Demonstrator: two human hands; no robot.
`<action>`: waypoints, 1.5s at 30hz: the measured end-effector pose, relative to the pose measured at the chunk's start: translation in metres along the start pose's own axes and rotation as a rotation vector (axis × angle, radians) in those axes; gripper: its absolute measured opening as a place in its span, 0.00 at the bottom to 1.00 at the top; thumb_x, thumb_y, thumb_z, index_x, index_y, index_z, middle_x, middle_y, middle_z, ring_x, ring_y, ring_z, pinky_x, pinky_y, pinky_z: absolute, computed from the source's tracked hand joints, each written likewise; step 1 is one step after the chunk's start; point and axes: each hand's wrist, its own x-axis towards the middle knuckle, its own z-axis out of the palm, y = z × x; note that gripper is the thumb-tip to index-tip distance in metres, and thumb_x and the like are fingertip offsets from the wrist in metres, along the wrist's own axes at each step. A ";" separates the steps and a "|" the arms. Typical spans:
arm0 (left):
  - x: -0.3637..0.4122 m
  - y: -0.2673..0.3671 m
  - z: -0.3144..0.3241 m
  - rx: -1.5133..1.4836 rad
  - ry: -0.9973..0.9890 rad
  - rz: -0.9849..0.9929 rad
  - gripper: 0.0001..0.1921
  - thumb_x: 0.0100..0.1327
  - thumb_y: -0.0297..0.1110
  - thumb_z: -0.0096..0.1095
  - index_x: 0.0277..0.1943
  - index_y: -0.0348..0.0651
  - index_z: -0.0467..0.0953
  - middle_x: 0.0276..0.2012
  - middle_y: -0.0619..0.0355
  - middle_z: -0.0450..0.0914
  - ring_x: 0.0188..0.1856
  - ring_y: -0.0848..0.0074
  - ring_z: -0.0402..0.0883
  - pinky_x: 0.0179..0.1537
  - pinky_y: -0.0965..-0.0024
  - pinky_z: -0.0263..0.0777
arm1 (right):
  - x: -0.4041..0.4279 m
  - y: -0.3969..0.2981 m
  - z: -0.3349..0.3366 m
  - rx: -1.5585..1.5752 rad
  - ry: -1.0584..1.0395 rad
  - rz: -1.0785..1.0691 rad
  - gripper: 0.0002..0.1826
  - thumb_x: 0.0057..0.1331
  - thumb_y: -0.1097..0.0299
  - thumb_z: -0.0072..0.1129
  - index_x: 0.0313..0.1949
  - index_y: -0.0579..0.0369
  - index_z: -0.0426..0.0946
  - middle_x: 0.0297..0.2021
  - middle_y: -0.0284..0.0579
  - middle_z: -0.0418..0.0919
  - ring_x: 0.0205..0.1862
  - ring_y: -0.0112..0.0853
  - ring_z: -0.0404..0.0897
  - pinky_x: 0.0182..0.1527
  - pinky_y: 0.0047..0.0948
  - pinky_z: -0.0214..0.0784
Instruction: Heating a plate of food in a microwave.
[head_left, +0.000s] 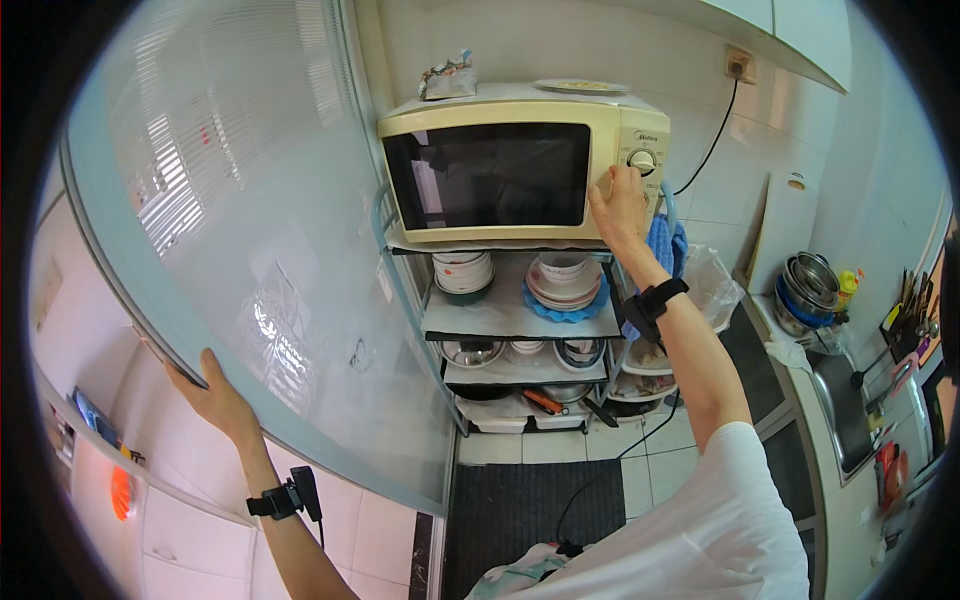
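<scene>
My left hand (217, 401) holds the pale blue frame of a translucent glass door (217, 262), with its fingers at the outer edge and the thumb on the near face. My right hand (622, 204) reaches to the front of a cream Midea microwave oven (491, 235). Its fingertips are just under the upper round knob (643, 160) on the control panel, and the thumb is by the door's right edge. The lower knob is largely covered by that hand, so its grip is hard to make out. The microwave's door is closed behind its dark window (495, 176).
The microwave stands on a tiered rack (409, 277) with stacked bowls (463, 271), plates on a blue tray (566, 307) and pans below. On top lie a crumpled packet (448, 77) and a plate (582, 87). A counter with a sink (840, 420) runs along the right. A black mat (525, 495) covers some floor.
</scene>
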 end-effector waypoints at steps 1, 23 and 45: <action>0.000 0.000 -0.001 0.007 0.006 -0.010 0.30 0.64 0.33 0.50 0.64 0.29 0.50 0.64 0.43 0.55 0.64 0.61 0.57 0.63 0.65 0.51 | 0.002 -0.002 0.000 -0.018 0.009 -0.006 0.20 0.55 0.67 0.61 0.42 0.62 0.64 0.41 0.55 0.66 0.43 0.51 0.70 0.42 0.46 0.66; 0.001 0.005 -0.004 0.047 0.006 -0.034 0.32 0.63 0.33 0.51 0.65 0.27 0.48 0.66 0.42 0.50 0.67 0.59 0.50 0.66 0.64 0.43 | 0.021 -0.025 0.010 -0.397 -0.079 0.195 0.23 0.50 0.58 0.66 0.36 0.62 0.67 0.31 0.52 0.76 0.38 0.45 0.78 0.35 0.42 0.74; 0.002 0.003 -0.008 0.017 0.000 -0.040 0.32 0.62 0.33 0.52 0.64 0.27 0.49 0.65 0.42 0.52 0.66 0.58 0.52 0.65 0.62 0.46 | 0.028 -0.024 0.062 -0.482 0.008 0.522 0.27 0.47 0.73 0.65 0.43 0.71 0.60 0.34 0.65 0.74 0.37 0.49 0.78 0.36 0.36 0.74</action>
